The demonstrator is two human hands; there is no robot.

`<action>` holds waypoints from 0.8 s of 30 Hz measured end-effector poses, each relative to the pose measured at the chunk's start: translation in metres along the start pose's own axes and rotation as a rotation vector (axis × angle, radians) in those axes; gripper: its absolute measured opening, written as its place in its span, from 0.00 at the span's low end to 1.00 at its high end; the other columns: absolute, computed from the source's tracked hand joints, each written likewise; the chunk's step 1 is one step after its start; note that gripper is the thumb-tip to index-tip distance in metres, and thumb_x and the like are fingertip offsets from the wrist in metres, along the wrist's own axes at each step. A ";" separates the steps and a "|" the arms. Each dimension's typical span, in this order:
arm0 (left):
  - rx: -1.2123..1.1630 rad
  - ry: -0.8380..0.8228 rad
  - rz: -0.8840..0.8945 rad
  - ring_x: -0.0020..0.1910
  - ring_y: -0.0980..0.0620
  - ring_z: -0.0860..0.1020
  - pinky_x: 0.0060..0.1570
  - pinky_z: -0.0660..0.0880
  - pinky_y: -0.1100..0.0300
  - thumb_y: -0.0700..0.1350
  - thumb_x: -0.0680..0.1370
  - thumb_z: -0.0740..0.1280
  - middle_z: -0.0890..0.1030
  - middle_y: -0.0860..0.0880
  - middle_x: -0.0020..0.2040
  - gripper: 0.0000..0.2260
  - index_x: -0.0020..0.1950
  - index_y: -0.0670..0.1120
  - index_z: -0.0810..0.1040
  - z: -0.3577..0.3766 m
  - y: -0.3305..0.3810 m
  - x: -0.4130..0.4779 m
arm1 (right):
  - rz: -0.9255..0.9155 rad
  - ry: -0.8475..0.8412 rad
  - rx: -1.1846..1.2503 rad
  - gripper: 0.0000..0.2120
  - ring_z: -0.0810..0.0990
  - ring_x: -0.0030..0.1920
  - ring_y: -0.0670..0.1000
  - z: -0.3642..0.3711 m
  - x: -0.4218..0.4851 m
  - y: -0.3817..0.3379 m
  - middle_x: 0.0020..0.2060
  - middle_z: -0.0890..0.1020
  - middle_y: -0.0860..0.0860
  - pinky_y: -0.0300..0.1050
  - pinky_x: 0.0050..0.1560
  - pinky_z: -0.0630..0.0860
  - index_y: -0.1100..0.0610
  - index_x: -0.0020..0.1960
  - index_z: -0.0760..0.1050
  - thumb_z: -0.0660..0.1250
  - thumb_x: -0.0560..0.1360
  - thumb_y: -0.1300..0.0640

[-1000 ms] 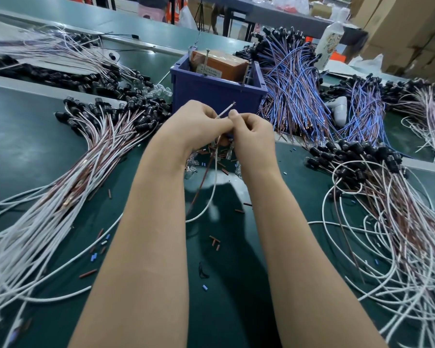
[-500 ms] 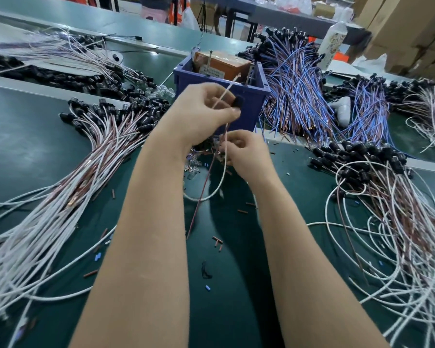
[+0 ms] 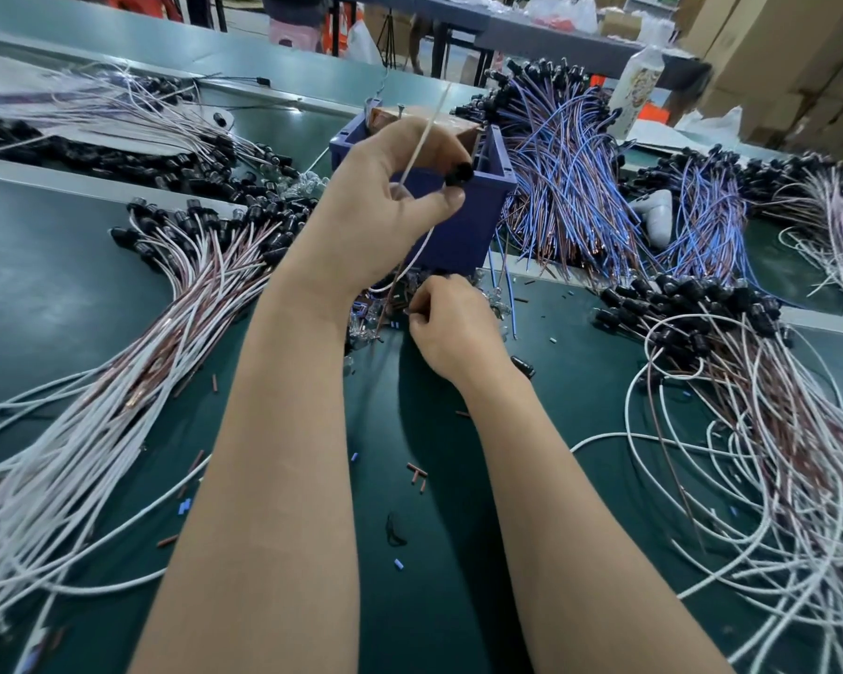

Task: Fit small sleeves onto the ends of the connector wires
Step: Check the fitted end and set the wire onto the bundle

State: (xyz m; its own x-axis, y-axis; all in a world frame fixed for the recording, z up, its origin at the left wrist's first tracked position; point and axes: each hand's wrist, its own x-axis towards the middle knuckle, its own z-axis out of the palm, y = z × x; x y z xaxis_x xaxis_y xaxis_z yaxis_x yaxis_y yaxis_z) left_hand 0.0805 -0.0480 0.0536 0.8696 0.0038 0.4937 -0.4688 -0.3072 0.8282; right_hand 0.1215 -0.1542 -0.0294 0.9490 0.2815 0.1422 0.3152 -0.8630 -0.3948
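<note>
Your left hand point(image 3: 385, 211) pinches the white wire point(image 3: 427, 128), black connector point(image 3: 459, 175) at the thumb. Your right hand point(image 3: 451, 328) curls over small parts point(image 3: 366, 328); hold unclear.

The left hand point(image 3: 385, 201) and the right hand point(image 3: 451, 328) are bare, and the left forearm point(image 3: 273, 454) and right forearm point(image 3: 556, 503) are likewise uncovered, smooth along their whole visible length.

A factory assembly bench point(image 3: 59, 265): heaped wire bundles point(image 3: 570, 177), stacked cartons point(image 3: 799, 51).
</note>
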 end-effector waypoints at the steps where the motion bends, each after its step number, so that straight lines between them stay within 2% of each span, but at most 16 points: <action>1: 0.005 -0.004 0.000 0.37 0.69 0.73 0.35 0.65 0.71 0.32 0.75 0.65 0.78 0.49 0.49 0.08 0.51 0.43 0.76 0.000 0.001 0.000 | -0.011 -0.005 0.005 0.10 0.72 0.56 0.59 0.000 0.000 -0.001 0.55 0.75 0.57 0.49 0.54 0.69 0.59 0.56 0.75 0.62 0.76 0.60; 6: 0.006 -0.009 -0.009 0.27 0.64 0.68 0.34 0.64 0.69 0.32 0.75 0.65 0.79 0.45 0.52 0.08 0.51 0.43 0.75 0.002 0.001 -0.002 | -0.042 -0.034 0.015 0.11 0.72 0.58 0.58 0.002 0.002 0.001 0.55 0.76 0.55 0.48 0.56 0.70 0.56 0.59 0.76 0.62 0.77 0.59; 9: 0.014 -0.014 -0.015 0.26 0.63 0.67 0.34 0.64 0.68 0.32 0.76 0.65 0.80 0.45 0.53 0.08 0.51 0.44 0.75 0.004 -0.001 -0.002 | -0.054 -0.012 0.027 0.09 0.73 0.57 0.59 0.002 0.000 0.002 0.54 0.77 0.56 0.48 0.55 0.69 0.57 0.57 0.75 0.61 0.78 0.60; 11: 0.026 -0.016 -0.021 0.28 0.65 0.70 0.35 0.64 0.67 0.32 0.76 0.65 0.80 0.46 0.52 0.08 0.51 0.44 0.76 0.004 -0.004 -0.002 | -0.036 0.049 0.120 0.08 0.74 0.56 0.57 -0.005 -0.001 0.002 0.53 0.78 0.57 0.47 0.55 0.69 0.60 0.56 0.74 0.61 0.78 0.60; 13: 0.035 -0.018 -0.042 0.33 0.66 0.72 0.35 0.65 0.68 0.33 0.76 0.65 0.80 0.48 0.50 0.08 0.50 0.46 0.75 0.005 -0.007 -0.001 | 0.007 0.157 0.336 0.08 0.76 0.52 0.54 -0.021 0.000 0.003 0.51 0.80 0.57 0.45 0.55 0.70 0.61 0.57 0.73 0.61 0.78 0.62; 15: 0.043 -0.025 -0.073 0.41 0.63 0.74 0.37 0.66 0.70 0.35 0.76 0.66 0.81 0.51 0.48 0.08 0.49 0.47 0.75 0.005 -0.011 0.000 | 0.030 0.267 0.630 0.09 0.77 0.45 0.50 -0.047 -0.002 0.005 0.46 0.80 0.55 0.46 0.54 0.74 0.59 0.58 0.74 0.63 0.78 0.63; 16: 0.051 -0.029 -0.087 0.41 0.65 0.74 0.37 0.66 0.71 0.35 0.76 0.66 0.81 0.52 0.48 0.08 0.50 0.47 0.75 0.006 -0.012 0.000 | 0.018 0.307 0.788 0.09 0.77 0.43 0.48 -0.061 -0.004 0.005 0.43 0.80 0.54 0.45 0.52 0.76 0.58 0.57 0.75 0.63 0.77 0.65; 19: 0.066 -0.039 -0.117 0.30 0.66 0.70 0.37 0.66 0.70 0.37 0.76 0.67 0.81 0.51 0.49 0.08 0.51 0.48 0.76 0.008 -0.015 0.001 | -0.077 0.317 1.135 0.07 0.80 0.39 0.45 -0.090 -0.011 0.003 0.37 0.82 0.50 0.38 0.46 0.79 0.57 0.47 0.78 0.65 0.76 0.68; 21: 0.064 -0.043 -0.124 0.25 0.65 0.67 0.36 0.66 0.69 0.37 0.76 0.67 0.81 0.50 0.51 0.08 0.52 0.48 0.76 0.008 -0.015 0.000 | -0.129 0.310 1.111 0.07 0.81 0.39 0.45 -0.098 -0.014 0.000 0.36 0.83 0.50 0.39 0.46 0.79 0.56 0.45 0.78 0.66 0.75 0.67; 24: 0.073 -0.035 -0.128 0.25 0.66 0.69 0.37 0.66 0.69 0.38 0.76 0.67 0.80 0.51 0.51 0.08 0.51 0.49 0.76 0.009 -0.014 0.000 | -0.183 0.326 0.900 0.09 0.79 0.40 0.45 -0.100 -0.016 -0.001 0.37 0.82 0.49 0.44 0.49 0.79 0.53 0.44 0.79 0.67 0.75 0.66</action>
State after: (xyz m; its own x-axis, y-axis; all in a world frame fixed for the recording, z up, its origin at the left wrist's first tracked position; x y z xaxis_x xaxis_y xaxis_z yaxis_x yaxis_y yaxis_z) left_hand 0.0885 -0.0517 0.0395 0.9272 0.0143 0.3743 -0.3421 -0.3748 0.8617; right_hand 0.1051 -0.1995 0.0601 0.8775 0.1328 0.4608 0.4767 -0.1361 -0.8685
